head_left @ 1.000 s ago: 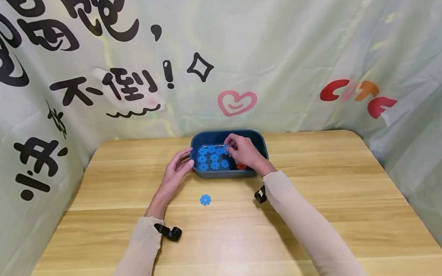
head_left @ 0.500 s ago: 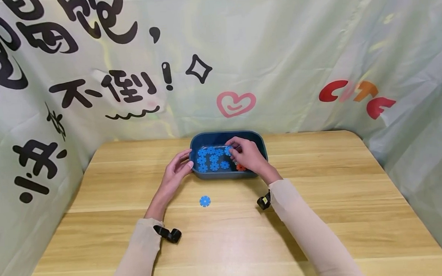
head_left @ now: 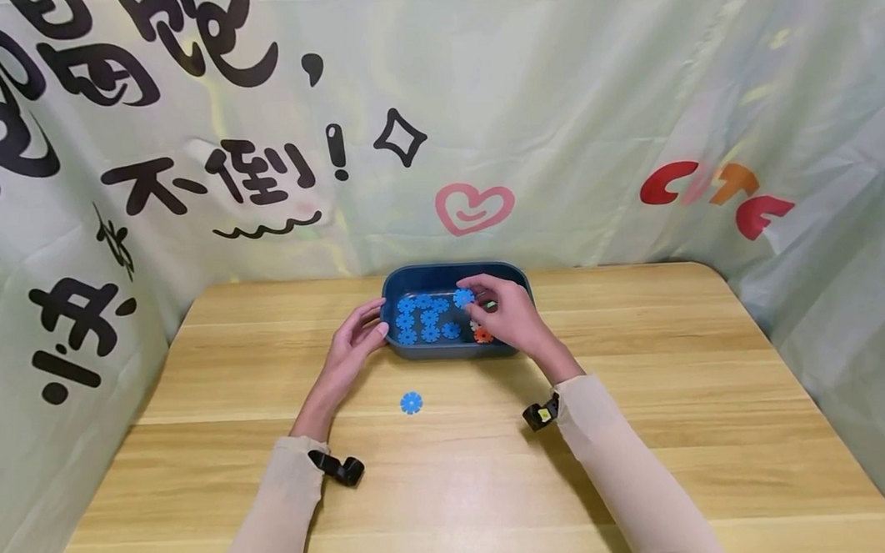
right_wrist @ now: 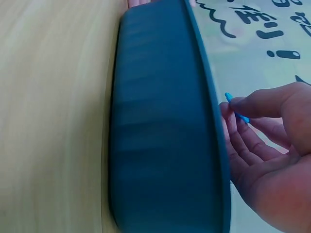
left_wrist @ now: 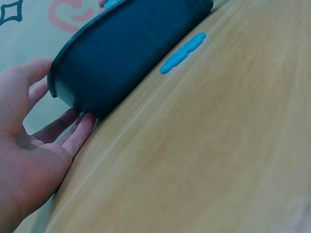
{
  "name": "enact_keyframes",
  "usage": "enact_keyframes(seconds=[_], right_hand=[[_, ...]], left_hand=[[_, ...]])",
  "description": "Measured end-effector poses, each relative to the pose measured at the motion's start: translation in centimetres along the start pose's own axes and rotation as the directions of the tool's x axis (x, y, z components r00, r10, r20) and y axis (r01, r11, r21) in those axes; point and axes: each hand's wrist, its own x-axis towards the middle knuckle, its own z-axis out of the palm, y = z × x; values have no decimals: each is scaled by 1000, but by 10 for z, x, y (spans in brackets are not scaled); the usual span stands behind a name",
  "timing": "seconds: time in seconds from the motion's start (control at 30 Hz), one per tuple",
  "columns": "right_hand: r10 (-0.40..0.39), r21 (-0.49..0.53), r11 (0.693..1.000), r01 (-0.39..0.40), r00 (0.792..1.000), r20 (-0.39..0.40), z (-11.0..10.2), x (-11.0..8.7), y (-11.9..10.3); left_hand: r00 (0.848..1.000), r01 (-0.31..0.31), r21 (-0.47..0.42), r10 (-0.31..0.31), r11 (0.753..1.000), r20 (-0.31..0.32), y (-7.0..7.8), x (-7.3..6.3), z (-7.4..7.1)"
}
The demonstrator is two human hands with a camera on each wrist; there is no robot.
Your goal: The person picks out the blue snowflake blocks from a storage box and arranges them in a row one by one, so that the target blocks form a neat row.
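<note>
Above the dark blue bin, my right hand pinches a blue snowflake disc between thumb and fingertips. The right wrist view shows this disc nearly edge-on, above the bin's rim. My left hand rests at the bin's left end with fingers spread. Up close, its fingers touch the bin near the base and at the rim. Several blue discs lie inside the bin. An orange-red disc shows at its right side, partly hidden by my right hand.
One blue disc lies flat on the wooden table, just in front of the bin. Behind the table hangs a pale green curtain with printed lettering and a pink heart.
My right hand has drawn right and slightly up with the pinched blue disc, which now shows more fully. The left hand stays at the bin's left end.
</note>
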Motion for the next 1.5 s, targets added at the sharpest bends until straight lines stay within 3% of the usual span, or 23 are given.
enact_keyframes(seconds=[0.3, 0.6, 1.0, 1.5], right_hand=[[-2, 80, 997, 3, 1000, -12, -3, -17, -5], [11, 87, 996, -6, 998, -62, -10, -32, -5], [-47, 126, 990, 57, 996, -78, -4, -46, -9], [-13, 159, 987, 14, 1000, -5, 0, -57, -12]], left_hand=[[1000, 0, 9, 0, 1000, -5, 1, -2, -1], [1000, -10, -1, 10, 1000, -4, 0, 1, 0], [1000, -15, -37, 15, 999, 6, 3, 1, 0], [1000, -1, -27, 1, 1000, 7, 4, 1, 1]])
